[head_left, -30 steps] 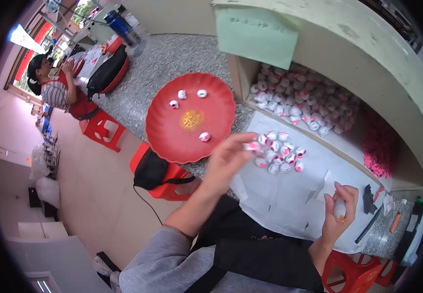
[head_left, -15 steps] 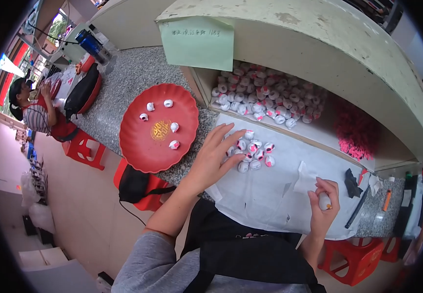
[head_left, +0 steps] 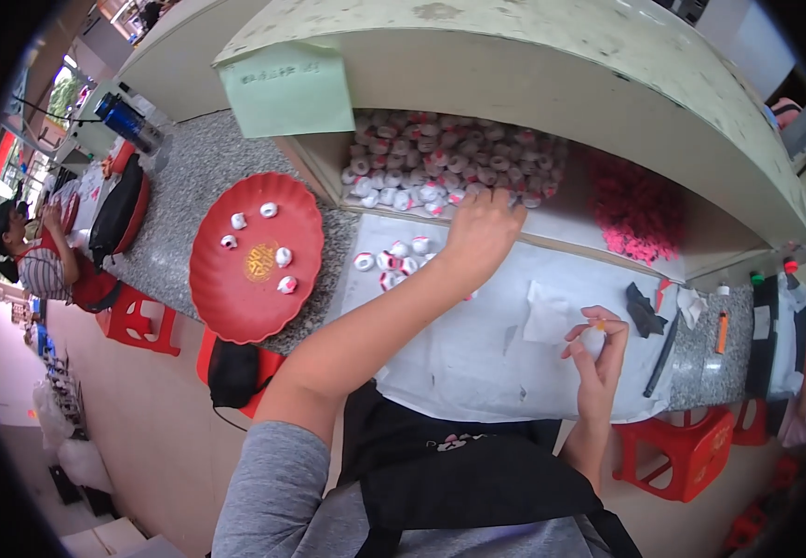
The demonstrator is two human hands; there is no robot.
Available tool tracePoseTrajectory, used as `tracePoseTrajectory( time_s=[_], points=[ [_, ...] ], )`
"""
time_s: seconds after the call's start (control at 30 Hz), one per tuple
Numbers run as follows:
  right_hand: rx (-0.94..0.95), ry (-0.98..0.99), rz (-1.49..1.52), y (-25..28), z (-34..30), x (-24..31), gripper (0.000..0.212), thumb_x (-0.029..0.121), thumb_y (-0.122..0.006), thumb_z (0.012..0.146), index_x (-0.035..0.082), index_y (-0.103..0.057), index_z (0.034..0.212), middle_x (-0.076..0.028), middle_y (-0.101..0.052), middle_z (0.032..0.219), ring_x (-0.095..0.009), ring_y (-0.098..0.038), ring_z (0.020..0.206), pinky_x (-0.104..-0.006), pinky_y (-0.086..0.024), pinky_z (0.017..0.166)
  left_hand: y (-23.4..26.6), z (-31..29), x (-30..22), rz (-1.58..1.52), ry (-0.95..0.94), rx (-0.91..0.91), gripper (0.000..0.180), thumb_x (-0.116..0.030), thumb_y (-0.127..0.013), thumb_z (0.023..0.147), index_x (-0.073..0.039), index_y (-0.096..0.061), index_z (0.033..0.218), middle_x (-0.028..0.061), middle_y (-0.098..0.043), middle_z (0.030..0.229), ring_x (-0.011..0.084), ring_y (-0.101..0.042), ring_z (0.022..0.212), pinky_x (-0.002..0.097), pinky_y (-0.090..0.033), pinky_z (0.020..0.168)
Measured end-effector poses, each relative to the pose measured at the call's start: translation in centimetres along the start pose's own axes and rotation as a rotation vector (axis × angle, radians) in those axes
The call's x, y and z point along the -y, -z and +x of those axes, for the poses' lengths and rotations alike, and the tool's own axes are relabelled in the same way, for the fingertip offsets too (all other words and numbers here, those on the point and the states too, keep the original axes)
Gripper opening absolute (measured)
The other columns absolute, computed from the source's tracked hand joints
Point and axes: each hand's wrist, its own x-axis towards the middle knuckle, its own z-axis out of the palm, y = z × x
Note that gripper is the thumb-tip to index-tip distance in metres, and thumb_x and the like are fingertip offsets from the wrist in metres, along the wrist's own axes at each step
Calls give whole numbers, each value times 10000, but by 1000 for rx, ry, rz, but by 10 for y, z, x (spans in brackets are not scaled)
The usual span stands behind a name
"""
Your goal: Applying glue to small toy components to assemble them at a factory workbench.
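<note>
My left hand (head_left: 485, 234) reaches over the cluster to the front edge of the shelf compartment. Its fingers bend down at a heap of small white balls with pink and dark marks (head_left: 459, 158); the fingertips are hidden. Under my left forearm, on white paper (head_left: 459, 363), lies a smaller group of similar balls (head_left: 391, 260), partly covered by the arm. On the right, my right hand (head_left: 598, 358) is closed around a small white rounded object with a yellow spot (head_left: 592, 340), its kind unclear. A white tissue (head_left: 545, 313) lies beside that hand.
A red scalloped plate (head_left: 212, 298) with several balls stands at left. Pink pieces (head_left: 640, 219) fill the compartment's right end. A black cloth scrap (head_left: 645, 310), a dark stick (head_left: 663, 358) and an orange marker (head_left: 722, 332) lie at right. Another person (head_left: 49, 251) sits far left.
My left hand has moved from the group on the paper up to the heap in the compartment. The right hand keeps its white object, now turned yellow spot upward. The view has shifted.
</note>
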Motion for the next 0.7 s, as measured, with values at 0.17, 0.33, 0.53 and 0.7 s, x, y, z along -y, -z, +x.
tracePoseTrajectory(
  time_s=[0.17, 0.33, 0.53, 0.7],
  points=[
    [11, -16, 17, 10, -4, -2, 247, 20, -491, 688, 44, -372, 904, -123, -397, 989, -164, -463, 749, -242, -431, 557, -6, 0, -6, 25, 11, 71, 104, -54, -520, 576, -42, -526, 679, 94, -469, 688, 195, -509, 618, 302, -424, 566],
    [-46, -16, 108, 9, -4, -3, 264, 35, -502, 699, 44, -373, 929, -115, -424, 960, -183, -473, 773, -264, -438, 568, 28, -14, -12, -684, 252, -17, 229, 73, -472, 614, -24, -517, 816, 115, -460, 844, 236, -522, 670, 327, -438, 580],
    [-21, -156, 155, -7, 9, -11, 233, 41, -480, 730, 28, -377, 938, -102, -434, 944, -158, -474, 777, -256, -432, 615, 7, -26, -32, -461, 95, -14, 285, 51, -498, 614, -46, -525, 881, 120, -476, 922, 250, -498, 776, 322, -430, 646],
    [-323, -102, 316, 15, 12, -23, 248, 56, -463, 752, 29, -375, 982, -84, -471, 871, -146, -477, 728, -259, -411, 607, 8, -8, -67, -621, -57, 167, 227, -2, -510, 650, -53, -535, 869, 107, -478, 863, 244, -497, 791, 327, -432, 651]
  ],
)
